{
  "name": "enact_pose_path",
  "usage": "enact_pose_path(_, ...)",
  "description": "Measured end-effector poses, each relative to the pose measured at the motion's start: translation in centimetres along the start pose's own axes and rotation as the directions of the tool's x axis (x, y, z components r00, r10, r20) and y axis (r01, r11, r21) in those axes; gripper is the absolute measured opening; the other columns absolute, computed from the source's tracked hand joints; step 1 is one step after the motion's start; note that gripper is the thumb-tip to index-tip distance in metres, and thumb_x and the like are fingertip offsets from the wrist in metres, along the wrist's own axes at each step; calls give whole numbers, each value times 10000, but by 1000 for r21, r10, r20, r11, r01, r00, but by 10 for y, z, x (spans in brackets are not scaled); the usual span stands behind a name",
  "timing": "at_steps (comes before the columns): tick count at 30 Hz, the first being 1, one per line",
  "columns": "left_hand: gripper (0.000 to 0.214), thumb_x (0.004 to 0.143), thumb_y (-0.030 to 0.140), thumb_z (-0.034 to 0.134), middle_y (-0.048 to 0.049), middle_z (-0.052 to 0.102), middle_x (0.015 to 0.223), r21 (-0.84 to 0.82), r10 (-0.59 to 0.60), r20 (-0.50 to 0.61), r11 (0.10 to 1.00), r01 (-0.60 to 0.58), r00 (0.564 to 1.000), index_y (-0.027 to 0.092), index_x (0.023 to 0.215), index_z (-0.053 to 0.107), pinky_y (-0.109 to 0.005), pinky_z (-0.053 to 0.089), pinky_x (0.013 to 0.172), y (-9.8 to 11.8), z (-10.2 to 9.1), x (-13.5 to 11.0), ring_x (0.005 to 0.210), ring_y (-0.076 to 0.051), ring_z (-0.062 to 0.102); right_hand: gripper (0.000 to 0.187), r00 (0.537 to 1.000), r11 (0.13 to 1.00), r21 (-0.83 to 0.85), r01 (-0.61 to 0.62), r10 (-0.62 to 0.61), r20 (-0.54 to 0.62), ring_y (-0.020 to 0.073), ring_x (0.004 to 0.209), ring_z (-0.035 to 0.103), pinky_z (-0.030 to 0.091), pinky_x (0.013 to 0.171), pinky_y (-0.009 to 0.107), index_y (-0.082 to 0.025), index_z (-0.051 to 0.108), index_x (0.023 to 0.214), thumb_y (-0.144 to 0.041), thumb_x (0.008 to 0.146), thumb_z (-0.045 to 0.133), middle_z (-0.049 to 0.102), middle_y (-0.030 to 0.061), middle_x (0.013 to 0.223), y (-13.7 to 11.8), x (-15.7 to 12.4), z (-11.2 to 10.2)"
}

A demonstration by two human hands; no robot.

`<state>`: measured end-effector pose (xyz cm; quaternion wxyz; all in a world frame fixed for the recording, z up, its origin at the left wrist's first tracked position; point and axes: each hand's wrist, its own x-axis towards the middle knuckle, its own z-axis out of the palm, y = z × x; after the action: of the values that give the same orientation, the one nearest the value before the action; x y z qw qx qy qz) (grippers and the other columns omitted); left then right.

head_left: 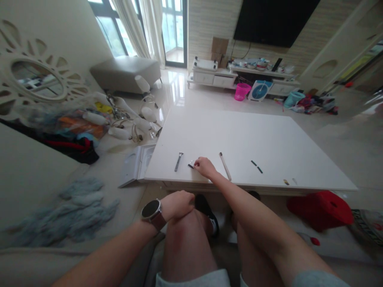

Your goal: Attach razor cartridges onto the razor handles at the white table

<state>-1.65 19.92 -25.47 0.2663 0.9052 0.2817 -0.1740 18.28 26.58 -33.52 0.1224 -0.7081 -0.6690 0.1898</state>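
Note:
My right hand (205, 166) reaches over the white table (239, 135), its fingertips closed on a small clear packet with a dark strip (190, 165) near the front edge. To the left of the packet lies a razor (178, 162). A toothbrush (225, 166) with a pale handle is on the other side of this hand. My left hand (178, 203), with a watch on its wrist, rests on my left knee, fingers curled in and nothing visible in them. Farther right are a dark green strip in two pieces (256, 166) and a small yellow-and-black piece (286, 182).
A chandelier with white shades (142, 121) stands on the floor at the left, beside an open white box (131, 165). A red stool (321, 211) is at the table's right front. Beyond the table are a pink basket (241, 92) and a blue-and-white fan (259, 91).

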Motion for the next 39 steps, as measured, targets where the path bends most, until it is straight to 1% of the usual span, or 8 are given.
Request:
enact_pose_path(2, 261, 838, 254, 466, -136, 736, 990, 5, -12, 1, 1000, 12, 1000, 183, 971, 679, -408, 540, 826, 1, 0, -1, 951, -307, 702, 149, 1000, 1000, -7, 2, -1, 17, 165, 886, 634, 432, 797, 226, -189, 766, 912, -266, 859, 651, 705, 75, 978, -6, 2, 7)
enact_pose_path(5, 268, 841, 266, 475, -138, 735, 1000, 12, -14, -10, 1000, 14, 1000, 182, 993, 680, -408, 541, 829, 2, 0, -1, 956, -307, 700, 160, 1000, 1000, -22, -14, 15, 28, 167, 891, 629, 431, 791, 227, -189, 760, 948, -268, 853, 657, 697, 75, 999, -8, 4, 12)
enact_pose_path(13, 282, 851, 259, 454, -140, 733, 999, 24, 1, -21, 1000, -1, 1000, 178, 996, 682, -410, 544, 830, 2, 2, -2, 952, -304, 699, 158, 999, 999, -41, -21, 22, 27, 172, 895, 623, 433, 772, 240, -188, 735, 939, -173, 841, 611, 678, 77, 1027, -6, 2, 15)
enact_pose_path(19, 266, 856, 278, 464, -132, 735, 1004, 27, 4, -21, 1000, -3, 1000, 184, 985, 677, -414, 542, 831, 1, 3, -1, 954, -308, 699, 111, 998, 999, -29, -44, 45, 32, 182, 917, 624, 437, 788, 248, -183, 722, 897, -220, 832, 640, 692, 83, 1004, -5, 2, 16)
enact_pose_path(25, 286, 866, 281, 452, -132, 734, 1012, 20, 4, -17, 1000, -4, 1000, 188, 1020, 674, -416, 541, 825, 2, 3, -2, 955, -309, 699, 123, 992, 993, 23, -115, 114, 54, 179, 870, 645, 446, 744, 243, -182, 727, 900, -242, 806, 677, 726, 76, 958, -1, 8, 24)
enact_pose_path(28, 287, 869, 292, 455, -133, 731, 1008, 22, 0, -19, 1000, 0, 1000, 187, 1027, 671, -407, 541, 818, 2, 3, -2, 953, -307, 698, 132, 989, 989, 49, -136, 133, 65, 174, 866, 651, 450, 749, 237, -181, 733, 897, -251, 789, 702, 736, 71, 950, 1, 9, 26)
enact_pose_path(34, 282, 870, 290, 450, -132, 734, 1003, 12, 3, -9, 1000, -3, 1000, 185, 1006, 673, -410, 541, 814, 2, 2, -1, 945, -310, 701, 146, 986, 984, 87, -154, 147, 84, 180, 864, 665, 460, 750, 235, -175, 752, 868, -265, 754, 744, 750, 82, 936, 2, 8, 24)
enact_pose_path(39, 292, 864, 286, 467, -140, 730, 1032, 20, -7, -3, 1000, 7, 1000, 183, 1045, 670, -408, 536, 827, 0, 5, 0, 974, -312, 695, 129, 980, 978, 117, -175, 162, 116, 168, 802, 678, 459, 688, 214, -176, 776, 831, -242, 723, 755, 761, 77, 864, 0, 8, 19)
